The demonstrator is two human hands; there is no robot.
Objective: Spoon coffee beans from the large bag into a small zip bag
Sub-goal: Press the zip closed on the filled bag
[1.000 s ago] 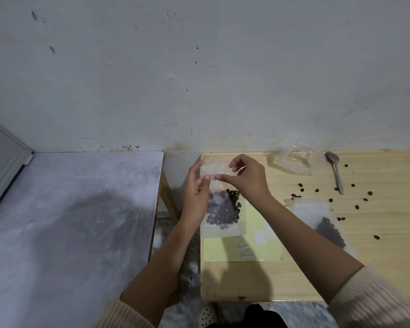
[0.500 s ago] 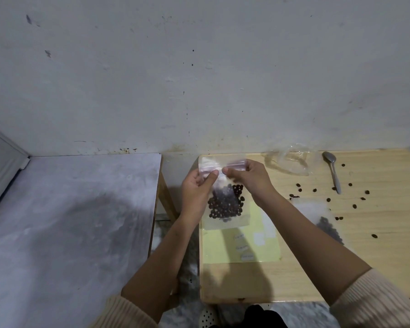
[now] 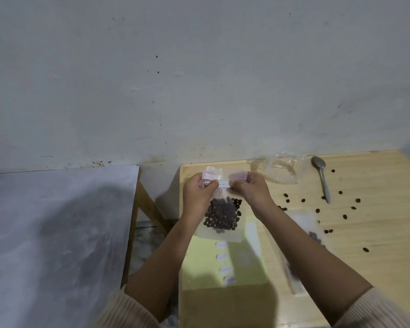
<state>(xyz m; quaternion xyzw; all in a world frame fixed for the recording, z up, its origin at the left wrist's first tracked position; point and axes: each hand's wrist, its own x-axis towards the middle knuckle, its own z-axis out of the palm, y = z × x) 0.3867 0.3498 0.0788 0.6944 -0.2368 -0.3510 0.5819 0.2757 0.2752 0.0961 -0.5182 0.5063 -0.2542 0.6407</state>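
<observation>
A small clear zip bag (image 3: 223, 216) with dark coffee beans in its lower half hangs upright over the wooden table (image 3: 376, 233). My left hand (image 3: 198, 195) pinches the bag's top strip at its left end. My right hand (image 3: 251, 190) pinches the same strip at its right end. A narrow white label shows on the strip between my fingers. The large clear bag (image 3: 315, 235) with beans lies flat on the table, partly hidden under my right forearm. A metal spoon (image 3: 322, 179) lies at the back of the table, to the right of my hands.
A yellow-green sheet (image 3: 208, 263) with several white stickers lies under the small bag. Several loose beans (image 3: 344, 216) are scattered over the table's right half. A crumpled clear plastic bag (image 3: 282, 169) sits by the wall. A grey surface (image 3: 57, 233) stands left of the table, across a gap.
My hands have moved apart along the bag's top strip, from near its left end to one hand at each end. The bag hangs straighter.
</observation>
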